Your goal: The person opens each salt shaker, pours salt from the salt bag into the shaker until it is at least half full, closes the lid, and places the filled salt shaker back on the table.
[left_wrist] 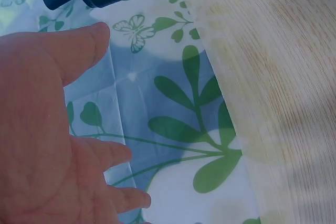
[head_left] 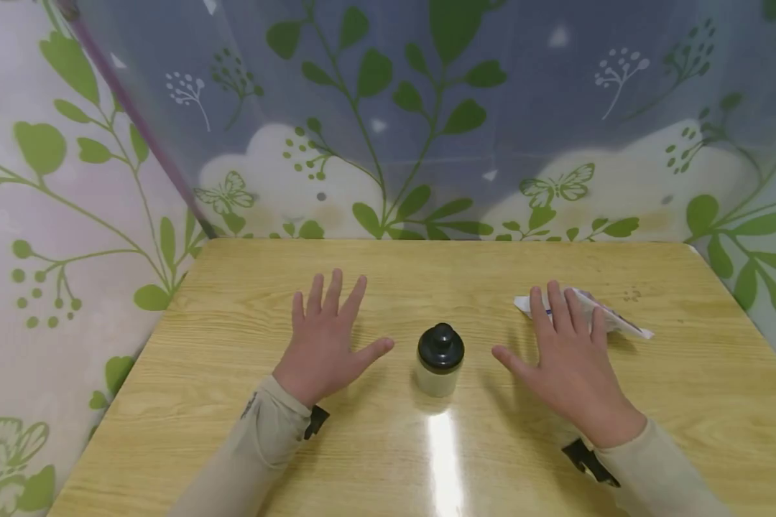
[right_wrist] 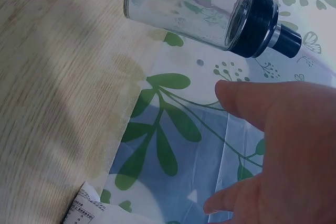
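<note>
A clear glass jar [head_left: 437,381] with a black knobbed lid [head_left: 441,348] stands upright on the wooden table, between the two hands. To its left, my left hand [head_left: 326,345] hovers with fingers spread and holds nothing. My right hand [head_left: 572,359] is on the other side, also spread and holding nothing, its thumb toward the jar. Beyond the right fingers lies a white printed packet [head_left: 614,323], partly hidden by them. Both wrist views show the jar, whole with its see-through body [right_wrist: 184,11] in the right one and cut off at the top in the left one.
The wooden table [head_left: 388,287] meets a leaf-patterned cloth wall [head_left: 388,129] at its far edge. Similar patterned cloth [head_left: 71,215] hangs along the left side. A bright light reflection [head_left: 445,459] shows on the tabletop in front of the jar.
</note>
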The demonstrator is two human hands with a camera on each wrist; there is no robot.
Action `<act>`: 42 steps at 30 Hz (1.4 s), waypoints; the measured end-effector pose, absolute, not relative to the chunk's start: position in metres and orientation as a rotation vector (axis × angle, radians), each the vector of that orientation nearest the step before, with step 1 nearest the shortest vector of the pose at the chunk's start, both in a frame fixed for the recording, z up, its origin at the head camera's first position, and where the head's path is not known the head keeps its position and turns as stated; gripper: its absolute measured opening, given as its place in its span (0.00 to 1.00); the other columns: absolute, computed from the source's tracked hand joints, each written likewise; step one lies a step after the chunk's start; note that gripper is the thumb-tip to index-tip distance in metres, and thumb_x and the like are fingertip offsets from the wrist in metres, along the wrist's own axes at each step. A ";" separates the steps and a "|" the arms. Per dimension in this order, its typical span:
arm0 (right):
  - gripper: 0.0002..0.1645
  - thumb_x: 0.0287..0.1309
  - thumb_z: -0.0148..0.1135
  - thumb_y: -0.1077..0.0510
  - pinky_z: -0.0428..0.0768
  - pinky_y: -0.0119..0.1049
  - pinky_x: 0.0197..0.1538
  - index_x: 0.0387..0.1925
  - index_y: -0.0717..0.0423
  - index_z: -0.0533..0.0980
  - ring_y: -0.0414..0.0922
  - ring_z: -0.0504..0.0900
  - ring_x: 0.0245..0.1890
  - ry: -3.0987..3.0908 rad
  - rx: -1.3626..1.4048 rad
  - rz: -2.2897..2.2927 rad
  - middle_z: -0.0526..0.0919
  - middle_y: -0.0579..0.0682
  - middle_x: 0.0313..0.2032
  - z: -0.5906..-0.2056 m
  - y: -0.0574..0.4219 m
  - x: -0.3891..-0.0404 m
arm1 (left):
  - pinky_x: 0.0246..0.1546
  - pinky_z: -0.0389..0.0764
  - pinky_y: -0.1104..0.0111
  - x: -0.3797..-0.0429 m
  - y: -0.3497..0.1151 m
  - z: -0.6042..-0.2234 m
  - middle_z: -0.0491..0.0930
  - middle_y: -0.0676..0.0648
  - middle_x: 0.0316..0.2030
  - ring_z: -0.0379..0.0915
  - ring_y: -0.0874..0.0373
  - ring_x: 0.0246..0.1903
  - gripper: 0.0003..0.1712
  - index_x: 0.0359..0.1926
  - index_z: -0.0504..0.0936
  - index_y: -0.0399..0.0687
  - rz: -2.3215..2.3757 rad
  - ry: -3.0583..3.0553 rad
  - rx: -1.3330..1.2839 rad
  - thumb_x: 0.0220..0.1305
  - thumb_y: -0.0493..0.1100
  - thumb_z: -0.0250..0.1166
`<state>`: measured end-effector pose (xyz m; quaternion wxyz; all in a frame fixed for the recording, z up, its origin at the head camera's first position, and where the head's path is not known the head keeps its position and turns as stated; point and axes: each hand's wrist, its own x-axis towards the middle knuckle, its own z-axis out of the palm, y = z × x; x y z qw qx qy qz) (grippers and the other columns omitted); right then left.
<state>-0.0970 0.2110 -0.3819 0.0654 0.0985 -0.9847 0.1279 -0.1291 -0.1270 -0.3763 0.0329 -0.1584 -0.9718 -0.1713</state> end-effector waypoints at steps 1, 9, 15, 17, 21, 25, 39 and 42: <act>0.63 0.66 0.55 0.25 0.37 0.77 0.70 0.81 0.64 0.47 0.71 0.45 0.78 -2.979 0.298 0.384 0.45 0.71 0.79 -0.382 0.211 -0.097 | 0.73 0.34 0.33 -0.129 -0.127 -0.376 0.40 0.35 0.81 0.28 0.35 0.80 0.57 0.83 0.51 0.53 -0.530 -2.992 -0.490 0.65 0.76 0.59; 0.64 0.66 0.56 0.26 0.34 0.74 0.72 0.81 0.64 0.45 0.70 0.41 0.79 -3.023 0.319 0.382 0.41 0.70 0.79 -0.381 0.211 -0.095 | 0.73 0.36 0.33 -0.128 -0.125 -0.376 0.41 0.35 0.81 0.30 0.34 0.80 0.56 0.83 0.51 0.53 -0.504 -2.995 -0.496 0.65 0.76 0.58; 0.66 0.64 0.62 0.28 0.34 0.73 0.73 0.81 0.64 0.44 0.70 0.41 0.79 -3.006 0.341 0.381 0.42 0.70 0.79 -0.379 0.212 -0.097 | 0.73 0.37 0.32 -0.129 -0.125 -0.376 0.42 0.34 0.81 0.30 0.34 0.80 0.56 0.83 0.51 0.53 -0.494 -2.984 -0.504 0.65 0.76 0.58; 0.67 0.62 0.65 0.30 0.34 0.72 0.73 0.81 0.64 0.43 0.70 0.40 0.79 -3.016 0.346 0.382 0.41 0.70 0.80 -0.380 0.213 -0.097 | 0.73 0.37 0.32 -0.129 -0.125 -0.376 0.42 0.34 0.81 0.30 0.34 0.80 0.56 0.83 0.51 0.53 -0.494 -2.986 -0.506 0.66 0.76 0.58; 0.69 0.60 0.68 0.31 0.33 0.71 0.74 0.81 0.64 0.42 0.70 0.40 0.79 -3.030 0.348 0.378 0.41 0.69 0.80 -0.380 0.213 -0.096 | 0.73 0.37 0.32 -0.129 -0.125 -0.377 0.42 0.34 0.81 0.31 0.34 0.80 0.56 0.83 0.51 0.53 -0.494 -2.992 -0.516 0.66 0.76 0.57; 0.69 0.59 0.69 0.31 0.33 0.72 0.73 0.81 0.64 0.43 0.70 0.41 0.79 -3.013 0.351 0.374 0.42 0.69 0.80 -0.380 0.213 -0.096 | 0.73 0.36 0.32 -0.130 -0.124 -0.377 0.40 0.34 0.81 0.30 0.34 0.80 0.56 0.83 0.50 0.54 -0.495 -2.998 -0.526 0.66 0.76 0.57; 0.66 0.62 0.64 0.28 0.30 0.69 0.75 0.81 0.64 0.45 0.68 0.39 0.79 -3.013 0.358 0.401 0.42 0.68 0.80 -0.381 0.209 -0.094 | 0.74 0.36 0.35 -0.128 -0.122 -0.380 0.38 0.35 0.81 0.28 0.38 0.81 0.61 0.84 0.45 0.54 -0.566 -3.026 -0.624 0.63 0.78 0.58; 0.63 0.64 0.63 0.29 0.33 0.68 0.75 0.81 0.64 0.48 0.68 0.44 0.79 -2.962 0.381 0.411 0.47 0.68 0.80 -0.380 0.208 -0.095 | 0.76 0.41 0.39 -0.129 -0.119 -0.381 0.39 0.38 0.82 0.29 0.41 0.81 0.63 0.84 0.43 0.58 -0.733 -3.021 -0.683 0.61 0.78 0.62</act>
